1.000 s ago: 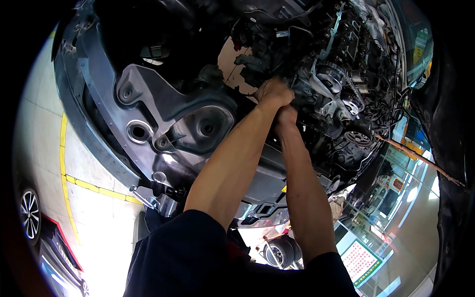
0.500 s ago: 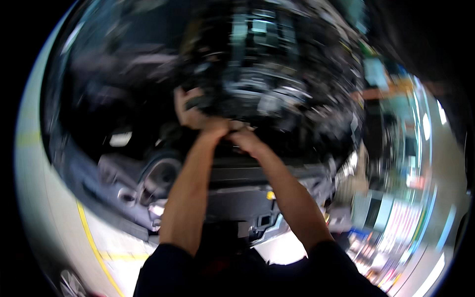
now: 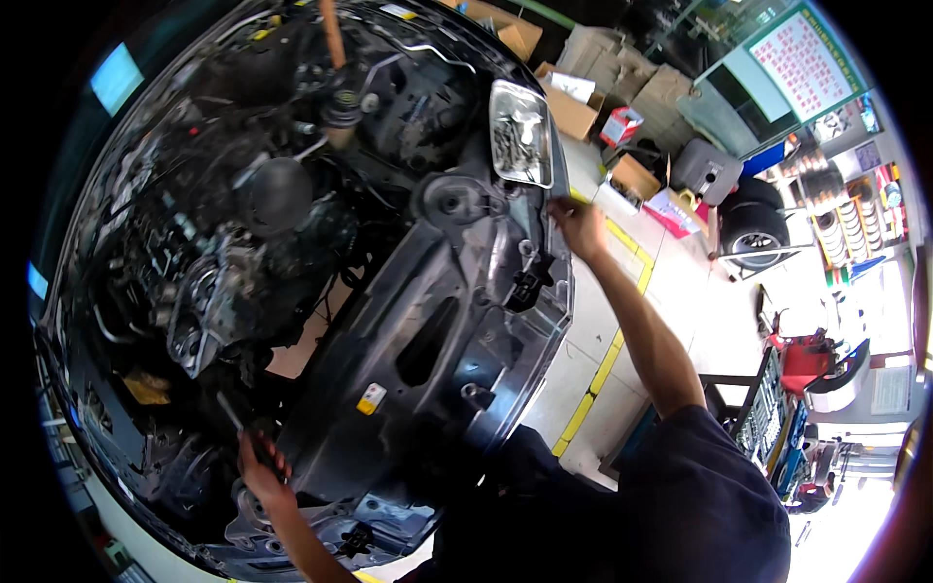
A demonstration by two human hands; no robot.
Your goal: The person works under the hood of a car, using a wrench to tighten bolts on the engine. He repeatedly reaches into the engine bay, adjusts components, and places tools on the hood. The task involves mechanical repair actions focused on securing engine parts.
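Observation:
I lean over an open engine bay. My left hand (image 3: 262,468), low at the left, is closed round the dark handle of a tool with a slim metal shaft (image 3: 229,408); its exact kind is unclear. The shaft points up into the bay. My right hand (image 3: 580,229) is at the car's outer edge, fingers curled, just below a metal tray (image 3: 523,102) of small metal parts. Whatever its fingertips hold, if anything, is hidden. Between my hands runs the black front panel (image 3: 389,350), bearing a yellow and white label (image 3: 370,398).
The engine (image 3: 219,291) fills the bay's left side. An orange-brown bar (image 3: 332,34) stands at the top. Beyond the car are cardboard boxes (image 3: 573,112), a wheel with tyre (image 3: 754,233), a tool tray (image 3: 763,408) and a yellow floor line (image 3: 607,364).
My hands were close together over the bay in a blurred view. Now they are far apart, the left with the tool, the right by the tray. My view has turned.

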